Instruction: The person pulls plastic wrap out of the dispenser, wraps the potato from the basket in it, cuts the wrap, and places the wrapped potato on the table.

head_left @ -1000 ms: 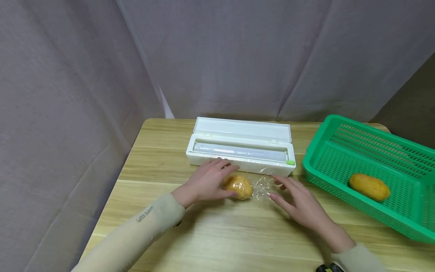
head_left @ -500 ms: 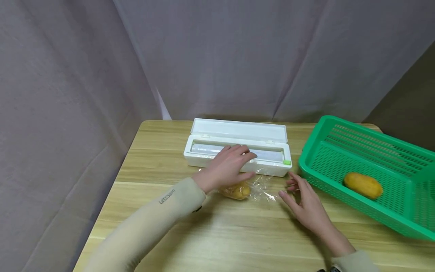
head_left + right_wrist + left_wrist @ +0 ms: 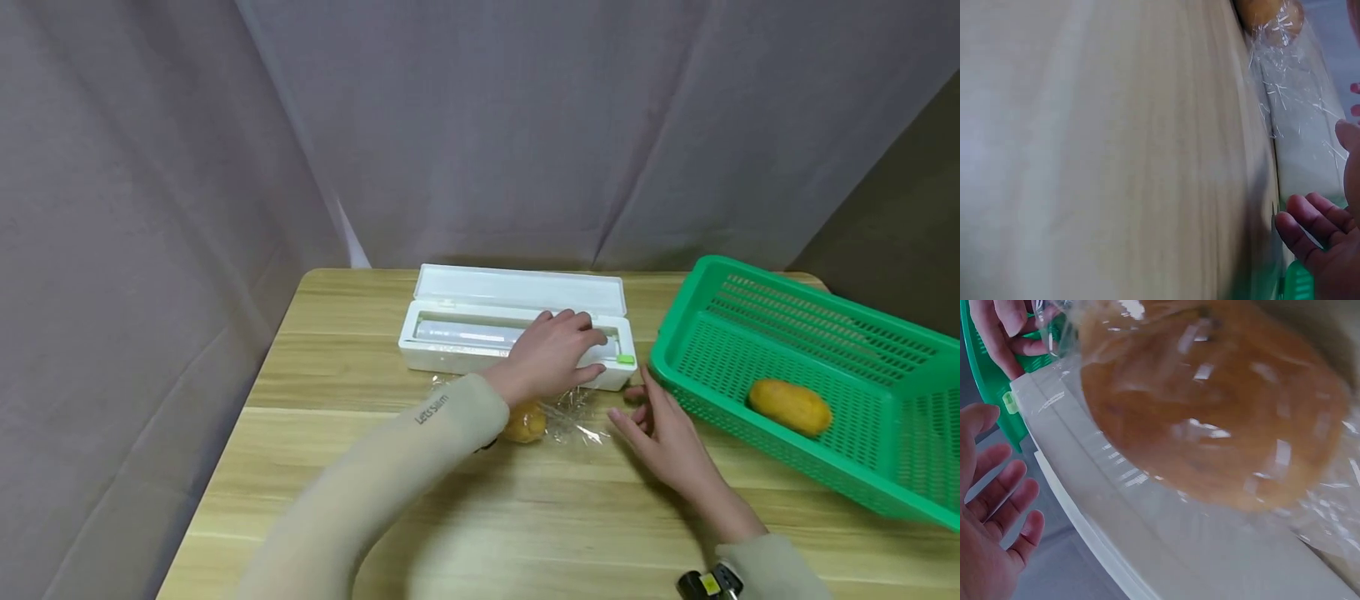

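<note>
My left hand (image 3: 553,350) hovers with relaxed fingers over the right half of a white cling film box (image 3: 442,360); in the left wrist view its fingers are spread and hold nothing. Under that wrist lies a yellow oval fruit (image 3: 525,423), partly hidden by the sleeve and wrapped in clear cling film (image 3: 1210,425). The loose crinkled end of the wrap (image 3: 576,425) spreads to the right of the fruit. My right hand (image 3: 663,442) is loosely bent at the box's right end, beside the green basket, with nothing in its grasp.
The box lid (image 3: 517,289) stands open at the back, and a film roll (image 3: 465,335) shows inside. A green slider (image 3: 626,359) sits at the box's right end. The green basket (image 3: 720,421) at the right holds another yellow fruit (image 3: 791,407). A grey curtain (image 3: 480,125) hangs behind.
My left hand has left the wrapped fruit and moved right and away, over the box. My right hand has drawn back from the loose film toward the basket.
</note>
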Action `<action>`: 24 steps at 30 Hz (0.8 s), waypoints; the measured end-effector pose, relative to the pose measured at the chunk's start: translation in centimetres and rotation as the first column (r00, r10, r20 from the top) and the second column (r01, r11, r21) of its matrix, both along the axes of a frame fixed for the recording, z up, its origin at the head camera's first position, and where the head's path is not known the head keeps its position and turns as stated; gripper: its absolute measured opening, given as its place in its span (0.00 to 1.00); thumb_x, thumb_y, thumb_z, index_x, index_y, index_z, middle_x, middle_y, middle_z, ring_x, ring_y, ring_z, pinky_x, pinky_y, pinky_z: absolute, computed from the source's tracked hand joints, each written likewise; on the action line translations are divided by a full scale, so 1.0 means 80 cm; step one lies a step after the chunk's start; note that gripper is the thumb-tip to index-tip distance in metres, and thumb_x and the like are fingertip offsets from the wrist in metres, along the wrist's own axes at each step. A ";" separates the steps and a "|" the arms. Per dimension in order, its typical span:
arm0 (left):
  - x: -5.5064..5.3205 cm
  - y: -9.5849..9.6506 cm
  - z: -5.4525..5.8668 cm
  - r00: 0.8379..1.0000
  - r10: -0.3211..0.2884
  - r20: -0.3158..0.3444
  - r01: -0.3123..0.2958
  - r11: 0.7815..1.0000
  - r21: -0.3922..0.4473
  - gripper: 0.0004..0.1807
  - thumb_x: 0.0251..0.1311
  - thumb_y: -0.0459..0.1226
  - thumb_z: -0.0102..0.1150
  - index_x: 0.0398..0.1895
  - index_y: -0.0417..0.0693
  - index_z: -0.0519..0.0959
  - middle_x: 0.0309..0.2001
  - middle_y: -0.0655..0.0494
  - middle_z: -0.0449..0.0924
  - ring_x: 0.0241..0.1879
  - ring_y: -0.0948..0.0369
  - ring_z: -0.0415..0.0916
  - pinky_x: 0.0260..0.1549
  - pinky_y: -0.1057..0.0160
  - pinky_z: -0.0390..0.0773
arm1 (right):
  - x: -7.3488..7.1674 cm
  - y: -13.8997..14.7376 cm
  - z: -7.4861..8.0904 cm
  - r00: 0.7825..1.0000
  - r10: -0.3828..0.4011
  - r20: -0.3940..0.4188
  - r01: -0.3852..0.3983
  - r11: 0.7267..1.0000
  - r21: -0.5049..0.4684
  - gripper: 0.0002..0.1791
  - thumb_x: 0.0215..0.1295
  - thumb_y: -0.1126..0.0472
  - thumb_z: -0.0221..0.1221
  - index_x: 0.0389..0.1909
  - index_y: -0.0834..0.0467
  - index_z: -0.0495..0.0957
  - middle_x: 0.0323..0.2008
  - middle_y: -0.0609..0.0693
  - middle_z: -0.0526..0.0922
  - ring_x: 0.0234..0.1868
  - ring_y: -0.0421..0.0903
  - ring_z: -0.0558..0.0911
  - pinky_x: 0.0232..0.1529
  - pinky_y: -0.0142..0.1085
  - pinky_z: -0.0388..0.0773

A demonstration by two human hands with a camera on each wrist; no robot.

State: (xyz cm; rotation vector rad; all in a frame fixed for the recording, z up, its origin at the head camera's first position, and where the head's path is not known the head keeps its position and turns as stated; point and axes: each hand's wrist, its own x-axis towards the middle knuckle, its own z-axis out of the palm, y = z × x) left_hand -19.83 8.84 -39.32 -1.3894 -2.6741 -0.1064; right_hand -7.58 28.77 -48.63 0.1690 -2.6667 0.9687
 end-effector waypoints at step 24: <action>-0.007 0.060 -0.010 0.999 -0.028 -0.034 0.026 0.999 -0.040 0.10 0.76 0.53 0.60 0.48 0.65 0.86 0.47 0.68 0.80 0.50 0.65 0.77 0.48 0.62 0.75 | -0.040 -0.009 -0.008 0.987 -0.141 -0.075 0.141 0.990 -0.004 0.32 0.74 0.60 0.66 0.74 0.65 0.70 0.32 0.50 0.84 0.29 0.39 0.78 0.31 0.37 0.76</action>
